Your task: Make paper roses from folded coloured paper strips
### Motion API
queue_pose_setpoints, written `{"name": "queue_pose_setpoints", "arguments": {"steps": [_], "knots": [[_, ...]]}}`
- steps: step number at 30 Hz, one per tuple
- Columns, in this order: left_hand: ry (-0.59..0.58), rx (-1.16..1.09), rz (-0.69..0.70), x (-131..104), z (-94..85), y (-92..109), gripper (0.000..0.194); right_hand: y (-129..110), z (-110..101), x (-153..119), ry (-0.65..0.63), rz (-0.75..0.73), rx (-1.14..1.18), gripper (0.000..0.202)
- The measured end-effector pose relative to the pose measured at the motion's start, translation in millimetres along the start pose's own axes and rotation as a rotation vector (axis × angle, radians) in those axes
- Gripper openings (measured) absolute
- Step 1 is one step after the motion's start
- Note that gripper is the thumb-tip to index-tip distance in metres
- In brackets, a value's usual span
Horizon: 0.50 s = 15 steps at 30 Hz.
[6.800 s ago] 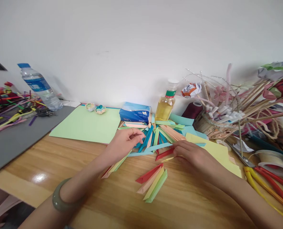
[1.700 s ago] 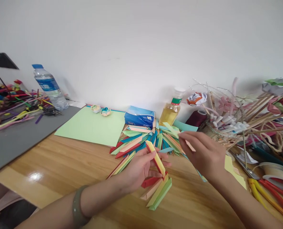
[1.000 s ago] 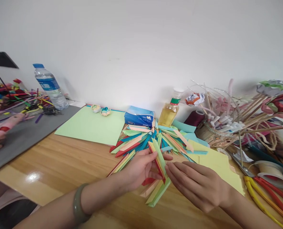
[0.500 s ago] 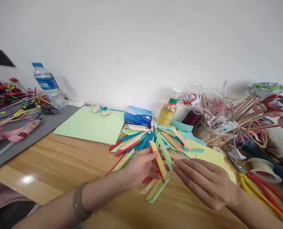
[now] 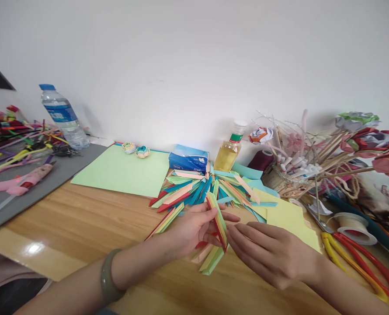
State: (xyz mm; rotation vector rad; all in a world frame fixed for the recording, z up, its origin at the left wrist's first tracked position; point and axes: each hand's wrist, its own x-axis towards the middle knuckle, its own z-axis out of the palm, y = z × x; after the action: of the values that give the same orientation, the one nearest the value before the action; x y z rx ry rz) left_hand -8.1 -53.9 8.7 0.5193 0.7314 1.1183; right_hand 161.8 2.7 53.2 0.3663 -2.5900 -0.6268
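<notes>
My left hand [image 5: 194,229] is closed around a small stack of folded paper strips [image 5: 217,221], red, yellow and light green, held slanted above the table. My right hand [image 5: 273,253] has its fingers pressed together at the right edge of the stack, on the green strip now lying against the yellow one. Just below, other folded strips [image 5: 212,261] in green and peach are partly hidden by my left hand. Behind both hands spreads a pile of folded strips [image 5: 181,192] in red, blue, green and peach. More strips [image 5: 168,221] lie beside my left wrist.
Beyond the pile stand a tissue pack [image 5: 188,159] and a bottle of yellow liquid [image 5: 229,153]. Green paper [image 5: 122,170] lies left, yellow paper [image 5: 291,221] right. Scissors [image 5: 348,258], a spool [image 5: 355,228] and a glue gun [image 5: 30,180] lie farther out, near a water bottle [image 5: 63,116].
The green strip in my right fingers has moved left onto the stack in my left hand. A hand at the far left, by the glue gun, has gone out of view.
</notes>
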Motion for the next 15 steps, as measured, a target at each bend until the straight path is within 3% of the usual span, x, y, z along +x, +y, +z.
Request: {"name": "queue_pose_setpoints", "arguments": {"steps": [4, 6, 8, 11, 13, 15], "knots": [[0.008, 0.208, 0.031, -1, 0.5, -2, 0.022, -5, 2, 2, 0.025, -0.026, 0.075, 0.031], [0.016, 0.343, 0.045, -3, 2.0, -2, 0.022, -9, 1, -2, 0.045, 0.044, 0.154, 0.03], [-0.011, 0.499, 0.056, -5, 4.7, -2, 0.016, -15, -1, -5, 0.089, 0.283, 0.211, 0.028], [-0.105, 0.858, 0.104, -13, 11.1, 0, 0.012, -26, -5, -7, 0.093, 0.766, 0.27, 0.039], [-0.12, 1.144, 0.164, -21, 16.9, -1, 0.015, -36, -6, -6, 0.033, 0.886, 0.363, 0.046], [-0.111, 1.38, 0.198, -28, 23.3, -3, 0.02, -48, -6, -4, 0.018, 0.889, 0.473, 0.045]]}}
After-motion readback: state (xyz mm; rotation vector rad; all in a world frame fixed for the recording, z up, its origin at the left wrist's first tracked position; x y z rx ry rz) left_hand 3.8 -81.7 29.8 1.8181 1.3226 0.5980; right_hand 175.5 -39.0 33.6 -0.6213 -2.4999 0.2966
